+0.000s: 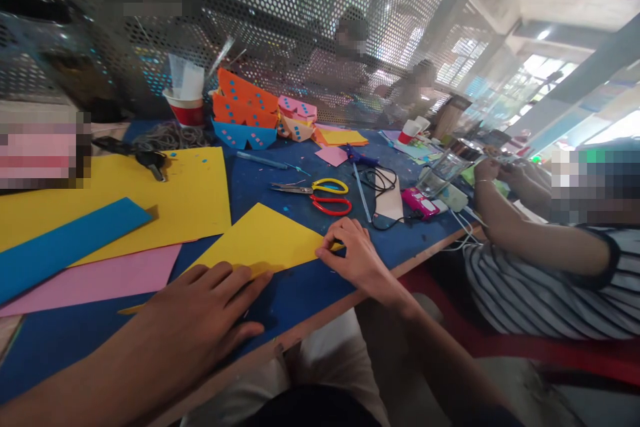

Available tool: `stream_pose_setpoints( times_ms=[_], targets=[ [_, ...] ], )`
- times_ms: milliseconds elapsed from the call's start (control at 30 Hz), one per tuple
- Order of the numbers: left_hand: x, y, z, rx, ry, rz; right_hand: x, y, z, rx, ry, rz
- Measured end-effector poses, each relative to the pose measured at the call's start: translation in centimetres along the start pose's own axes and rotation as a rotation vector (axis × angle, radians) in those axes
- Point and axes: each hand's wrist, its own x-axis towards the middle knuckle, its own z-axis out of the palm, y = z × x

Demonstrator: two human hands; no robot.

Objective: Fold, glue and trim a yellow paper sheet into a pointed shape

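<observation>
A folded yellow paper sheet [260, 240] lies on the blue table [280, 300] in front of me. My left hand [200, 320] lies flat on its near left corner, fingers stretched out and apart. Over at the sheet's right corner, my right hand [350, 255] has its fingers curled, and the fingertips pinch and press that corner down. Just beyond the sheet lie two pairs of scissors, one with yellow handles [320, 187] and one with red handles [327, 205].
Large yellow [165, 200], blue [65, 243] and pink [105, 277] sheets lie to the left. Folded orange, blue and pink paper boats [250, 117] and a red cup [186, 107] stand at the back by a perforated metal screen. A person in a striped shirt [540, 287] sits at my right.
</observation>
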Motion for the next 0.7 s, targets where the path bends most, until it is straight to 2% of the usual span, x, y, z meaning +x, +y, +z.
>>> stream_pose_setpoints(
  times_ms=[267,400,500,700],
  targets=[
    [-0.1,0.0,-0.2,-0.03,-0.03,-0.046,0.0,0.1,-0.4,0.015,-0.02,0.001],
    [-0.6,-0.5,0.4,-0.066,-0.016,0.0,-0.1,0.7,-0.2,0.035,0.011,-0.03],
    [-0.9,-0.6,0.7,-0.092,-0.045,-0.037,0.0,1.7,0.1,0.078,0.061,-0.086],
    [-0.3,-0.4,0.3,-0.009,0.046,0.0,0.0,3.2,0.5,0.125,0.117,-0.17]
  ],
)
